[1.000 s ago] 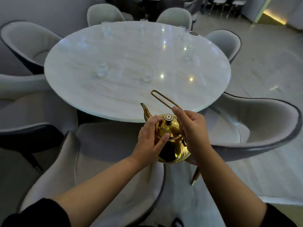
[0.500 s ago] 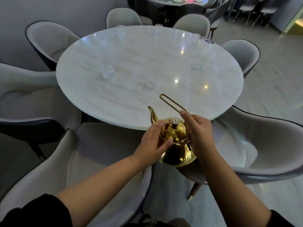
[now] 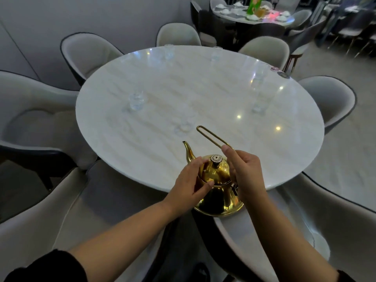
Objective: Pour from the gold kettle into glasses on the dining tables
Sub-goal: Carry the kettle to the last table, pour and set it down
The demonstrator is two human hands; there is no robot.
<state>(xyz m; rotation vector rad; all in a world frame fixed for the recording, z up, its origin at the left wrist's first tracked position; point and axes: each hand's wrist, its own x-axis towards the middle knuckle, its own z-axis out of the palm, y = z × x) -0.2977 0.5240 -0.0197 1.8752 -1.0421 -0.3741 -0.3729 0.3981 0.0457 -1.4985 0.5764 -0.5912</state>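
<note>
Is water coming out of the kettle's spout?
No, the kettle is held upright in both hands, its spout dry.

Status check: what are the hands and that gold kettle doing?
Left hand on kettle lid, right hand on handle. Gold kettle upright, not pouring. Nearest glass unobstructed.

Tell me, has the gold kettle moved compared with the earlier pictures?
Yes. The gold kettle has moved forward over the near edge of the round table.
</note>
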